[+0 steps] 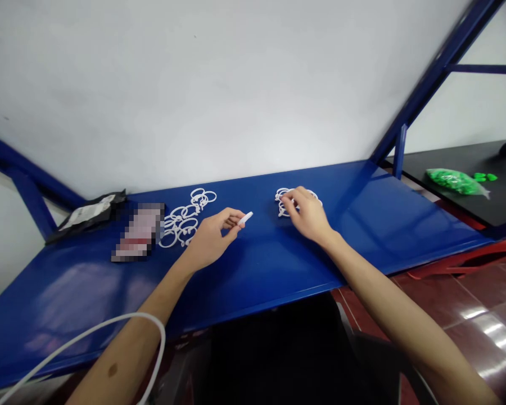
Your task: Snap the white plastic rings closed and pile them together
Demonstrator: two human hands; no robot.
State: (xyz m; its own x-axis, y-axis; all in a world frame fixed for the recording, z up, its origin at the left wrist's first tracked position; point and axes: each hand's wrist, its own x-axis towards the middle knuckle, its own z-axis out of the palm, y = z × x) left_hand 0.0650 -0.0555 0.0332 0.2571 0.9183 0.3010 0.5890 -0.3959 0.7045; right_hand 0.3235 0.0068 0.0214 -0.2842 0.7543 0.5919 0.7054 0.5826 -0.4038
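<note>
Between the thumb and fingers of my left hand (215, 237) a white plastic ring (245, 219) is pinched, turned nearly edge-on and held above the blue tabletop. My right hand (308, 214) is at a small group of white rings (283, 209), its thumb and fingers bent together on a ring there. The palm and fingers cover part of this group. Left of my left hand lies a loose spread of several more white rings (179, 224), some overlapping, with small knobbed ends.
A blurred-out flat object (139, 232) and a black package with a white label (88, 212) lie on the left of the blue table (253, 281). A white cable (109, 322) loops over my left forearm. On a black table at right is a bag of green pieces (455, 181).
</note>
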